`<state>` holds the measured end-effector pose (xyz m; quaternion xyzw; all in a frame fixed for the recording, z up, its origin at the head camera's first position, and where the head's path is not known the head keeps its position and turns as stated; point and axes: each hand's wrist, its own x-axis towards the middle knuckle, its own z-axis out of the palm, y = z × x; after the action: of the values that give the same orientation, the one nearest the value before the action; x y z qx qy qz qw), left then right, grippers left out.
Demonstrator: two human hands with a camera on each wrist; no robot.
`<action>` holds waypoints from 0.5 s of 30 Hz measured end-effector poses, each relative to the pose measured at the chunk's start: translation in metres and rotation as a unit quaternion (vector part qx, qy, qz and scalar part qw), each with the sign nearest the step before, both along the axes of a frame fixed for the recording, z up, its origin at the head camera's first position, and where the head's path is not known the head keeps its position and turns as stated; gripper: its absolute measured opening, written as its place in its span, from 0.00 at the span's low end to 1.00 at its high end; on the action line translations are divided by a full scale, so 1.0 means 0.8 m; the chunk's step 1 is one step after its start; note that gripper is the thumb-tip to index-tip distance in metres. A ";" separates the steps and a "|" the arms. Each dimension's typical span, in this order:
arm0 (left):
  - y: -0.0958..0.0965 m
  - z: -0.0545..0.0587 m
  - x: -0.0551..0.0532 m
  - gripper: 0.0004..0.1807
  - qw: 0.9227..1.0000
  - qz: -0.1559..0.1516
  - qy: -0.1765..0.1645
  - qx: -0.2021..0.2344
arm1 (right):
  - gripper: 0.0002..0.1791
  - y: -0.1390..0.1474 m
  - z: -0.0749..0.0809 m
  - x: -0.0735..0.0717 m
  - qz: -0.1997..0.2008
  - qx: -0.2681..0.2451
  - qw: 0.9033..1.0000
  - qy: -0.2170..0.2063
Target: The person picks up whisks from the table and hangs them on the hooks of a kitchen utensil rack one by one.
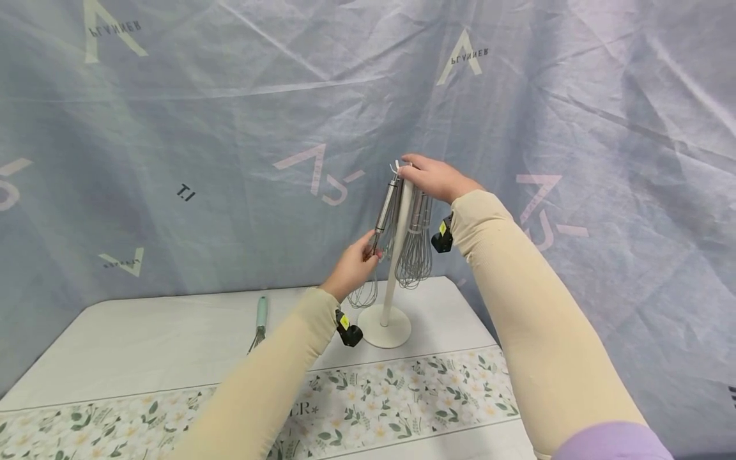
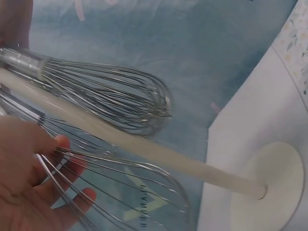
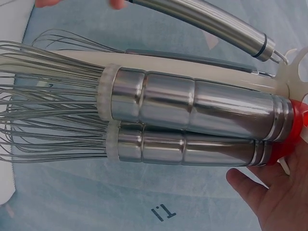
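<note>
My left hand (image 1: pixel 352 267) pinches the wires of a whisk (image 1: pixel 386 206) with a smooth steel handle, just below that handle. In the right wrist view, this whisk's loop end (image 3: pixel 281 57) is at a hook of the white whisk stand (image 3: pixel 288 77); whether it hangs there I cannot tell. My right hand (image 1: pixel 438 177) grips the top of the stand, its palm beside the red ends of two ribbed steel whisks (image 3: pixel 202 103). Those two hang on the right side of the pole (image 2: pixel 144 147). Another thin-handled whisk (image 3: pixel 192 60) hangs behind the pole.
A whisk with a mint-green handle (image 1: pixel 262 313) lies on the white table (image 1: pixel 172 332), left of the stand's round base (image 1: pixel 374 332). A floral band (image 1: pixel 391 399) crosses the table's front. Grey-blue cloth (image 1: pixel 230 160) hangs behind.
</note>
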<state>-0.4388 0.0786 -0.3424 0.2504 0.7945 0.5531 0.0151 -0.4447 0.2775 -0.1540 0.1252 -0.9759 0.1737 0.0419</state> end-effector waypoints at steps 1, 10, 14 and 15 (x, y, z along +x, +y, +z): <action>0.000 -0.004 0.001 0.34 1.000 0.002 -0.003 0.002 | 0.40 0.000 0.000 0.000 0.000 0.000 1.000 0.000; 0.005 -0.047 0.001 0.31 0.999 0.025 -0.023 0.001 | 0.40 0.001 -0.002 0.000 -0.004 -0.003 1.000 -0.004; 0.007 -0.062 0.000 0.31 0.998 0.042 -0.040 0.002 | 0.39 0.001 -0.002 0.000 -0.004 -0.002 1.000 0.000; 0.008 -0.066 0.000 0.31 0.998 0.045 -0.045 0.003 | 0.39 0.000 -0.002 0.000 -0.005 -0.002 1.000 0.000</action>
<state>-0.4386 0.0849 -0.3949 0.1891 0.8015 0.5667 0.0251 -0.4447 0.2777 -0.1552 0.1202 -0.9762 0.1755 0.0430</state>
